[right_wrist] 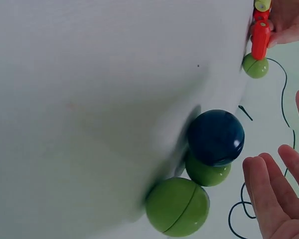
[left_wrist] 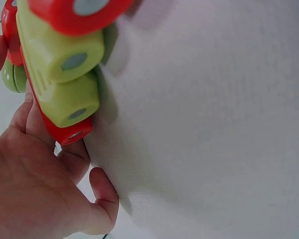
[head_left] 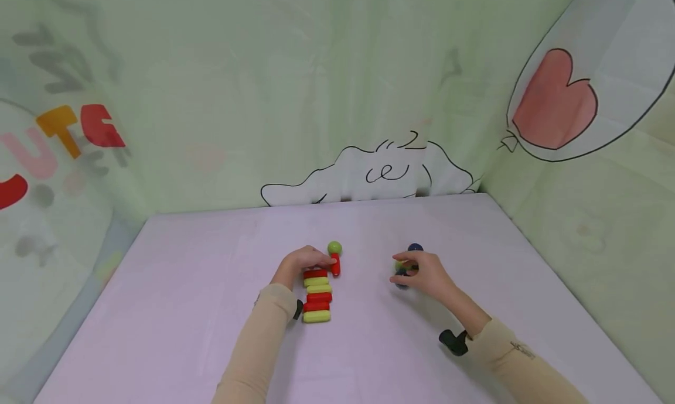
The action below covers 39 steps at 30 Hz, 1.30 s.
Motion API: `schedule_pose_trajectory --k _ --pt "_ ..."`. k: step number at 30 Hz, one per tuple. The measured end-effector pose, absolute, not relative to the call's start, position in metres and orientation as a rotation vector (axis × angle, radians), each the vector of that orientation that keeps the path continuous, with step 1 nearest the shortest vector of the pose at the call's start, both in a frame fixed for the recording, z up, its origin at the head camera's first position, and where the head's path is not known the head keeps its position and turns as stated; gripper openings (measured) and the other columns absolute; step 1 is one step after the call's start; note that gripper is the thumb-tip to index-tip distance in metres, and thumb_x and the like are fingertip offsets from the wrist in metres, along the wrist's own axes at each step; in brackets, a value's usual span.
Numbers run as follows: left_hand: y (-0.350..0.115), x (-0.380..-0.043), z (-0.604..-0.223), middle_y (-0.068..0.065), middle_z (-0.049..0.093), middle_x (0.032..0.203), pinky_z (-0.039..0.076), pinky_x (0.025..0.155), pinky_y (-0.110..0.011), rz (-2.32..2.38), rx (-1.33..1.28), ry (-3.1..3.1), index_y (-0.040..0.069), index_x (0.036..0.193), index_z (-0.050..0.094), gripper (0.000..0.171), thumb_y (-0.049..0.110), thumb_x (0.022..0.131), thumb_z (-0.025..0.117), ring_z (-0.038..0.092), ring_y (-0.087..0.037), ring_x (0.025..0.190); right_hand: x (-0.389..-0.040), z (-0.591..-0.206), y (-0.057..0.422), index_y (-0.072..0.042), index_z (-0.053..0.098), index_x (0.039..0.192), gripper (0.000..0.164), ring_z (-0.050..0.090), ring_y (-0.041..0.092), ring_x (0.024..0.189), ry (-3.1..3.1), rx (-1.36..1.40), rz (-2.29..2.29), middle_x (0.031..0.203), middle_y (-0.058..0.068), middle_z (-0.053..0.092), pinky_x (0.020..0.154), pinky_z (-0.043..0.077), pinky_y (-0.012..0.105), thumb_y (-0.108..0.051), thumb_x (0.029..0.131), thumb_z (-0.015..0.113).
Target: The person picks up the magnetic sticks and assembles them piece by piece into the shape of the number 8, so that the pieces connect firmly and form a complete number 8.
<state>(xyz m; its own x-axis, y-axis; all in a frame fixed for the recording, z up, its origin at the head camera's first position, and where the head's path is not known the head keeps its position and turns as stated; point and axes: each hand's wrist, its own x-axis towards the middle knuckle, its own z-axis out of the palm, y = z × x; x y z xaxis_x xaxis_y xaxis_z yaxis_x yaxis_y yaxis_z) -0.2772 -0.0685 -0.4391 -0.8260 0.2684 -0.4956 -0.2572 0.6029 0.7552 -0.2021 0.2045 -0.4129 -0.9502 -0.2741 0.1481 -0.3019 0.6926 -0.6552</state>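
Your L hand [head_left: 303, 259] is at the far end of the row [head_left: 319, 297] of six rods, fingers pinching the loose red rod [head_left: 336, 267]. That one sits just R of the row, turned crosswise to it, its far end right up against a green ball [head_left: 334, 247]; can't tell if it's flat on the table [head_left: 174, 310]. Row, near to far: yellow, red, red, yellow, yellow, red, side by side & slightly staggered. In the L wrist view your other L fingers are tucked by the row's far red rod; contact unclear.

Your R hand [head_left: 429, 275] is well apart from the row, over on the R, fingers released: thumb & fingertips spread w/ a gap btwn. Balls are grouped by it. R wrist view has a blue ball [right_wrist: 216, 137] partly in front of one green ball [right_wrist: 209, 174], w/ a second green ball [right_wrist: 178, 206] just beside; your fingers are near but off them there. Head view also has a far blue ball [head_left: 415, 247] just beyond the hand.

Beige sleeves [head_left: 255, 339] on both arms, dark mount [head_left: 453, 342] at your R wrist. Pale green cloth [head_left: 211, 99] behind, w/ a balloon drawing [head_left: 622, 64] upper R.
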Motion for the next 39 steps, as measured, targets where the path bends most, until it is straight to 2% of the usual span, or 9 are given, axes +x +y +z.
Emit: schedule_pose_trajectory --k 8,23,33,39 --pt "-0.064 -0.278 -0.439 -0.002 0.064 0.098 0.040 0.090 -0.036 1.165 0.023 2.247 0.006 0.101 0.069 0.032 0.033 0.086 0.060 0.051 -0.020 0.095 -0.195 -0.418 0.215 0.008 0.062 0.106 0.044 0.060 0.032 0.089 -2.869 0.462 1.078 0.099 0.020 0.063 0.071 0.051 0.035 -0.012 0.070 0.078" --pt "-0.059 -0.277 -0.438 -0.002 0.064 0.098 0.040 0.089 -0.035 1.132 0.048 2.261 0.007 0.100 0.070 0.032 0.035 0.086 0.059 0.051 -0.019 0.094 -0.196 -0.423 0.220 0.009 0.063 0.102 0.037 0.060 0.031 0.088 -2.911 0.441 1.032 0.095 0.020 0.064 0.069 0.051 0.036 -0.002 0.069 0.076" --pt "-0.063 -0.277 -0.436 -0.002 0.065 0.100 0.040 0.090 -0.035 1.130 0.020 2.290 0.007 0.101 0.069 0.033 0.034 0.087 0.058 0.051 -0.020 0.095 -0.200 -0.426 0.212 0.008 0.065 0.096 0.029 0.061 0.030 0.085 -2.958 0.438 1.006 0.093 0.020 0.064 0.069 0.052 0.034 0.006 0.068 0.074" --pt "-0.067 -0.278 -0.436 -0.002 0.064 0.098 0.040 0.088 -0.035 1.124 0.007 2.289 0.007 0.100 0.069 0.033 0.035 0.086 0.059 0.051 -0.019 0.093 -0.200 -0.426 0.205 0.006 0.066 0.090 0.025 0.061 0.027 0.080 -2.964 0.430 0.989 0.090 0.016 0.062 0.067 0.052 0.032 0.005 0.067 0.075"
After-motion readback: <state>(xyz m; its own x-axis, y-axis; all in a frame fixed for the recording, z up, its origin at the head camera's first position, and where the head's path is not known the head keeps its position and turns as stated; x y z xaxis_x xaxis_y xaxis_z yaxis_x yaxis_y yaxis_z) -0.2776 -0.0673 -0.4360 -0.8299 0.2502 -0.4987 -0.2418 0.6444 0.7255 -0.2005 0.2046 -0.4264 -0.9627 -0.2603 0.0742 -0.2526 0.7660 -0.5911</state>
